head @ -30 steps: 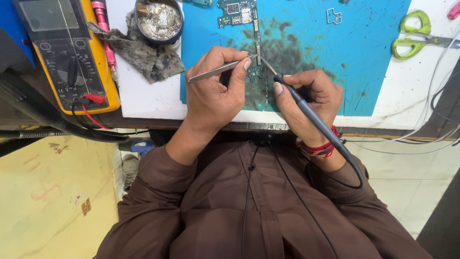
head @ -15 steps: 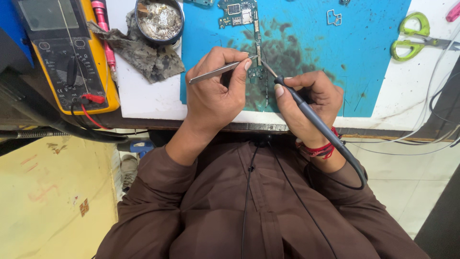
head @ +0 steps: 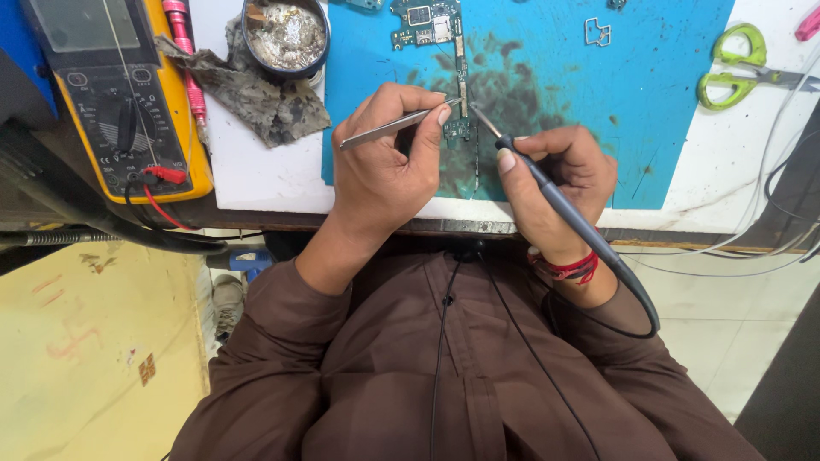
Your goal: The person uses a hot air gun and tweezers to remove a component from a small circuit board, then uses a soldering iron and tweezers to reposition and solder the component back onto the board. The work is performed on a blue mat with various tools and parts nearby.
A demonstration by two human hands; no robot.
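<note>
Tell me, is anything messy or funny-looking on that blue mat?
Yes. The blue mat has a big dark, sooty stain in its middle, right around the circuit board where the left hand holds tweezers and the right hand a soldering iron. A grimy crumpled rag lies beside it.

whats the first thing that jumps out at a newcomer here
The two hands at centre: the left hand pinches tweezers and the right hand holds a soldering iron, both tips meeting on a green circuit board. Under them lies a scorched blue mat; a yellow multimeter sits far left.
</note>
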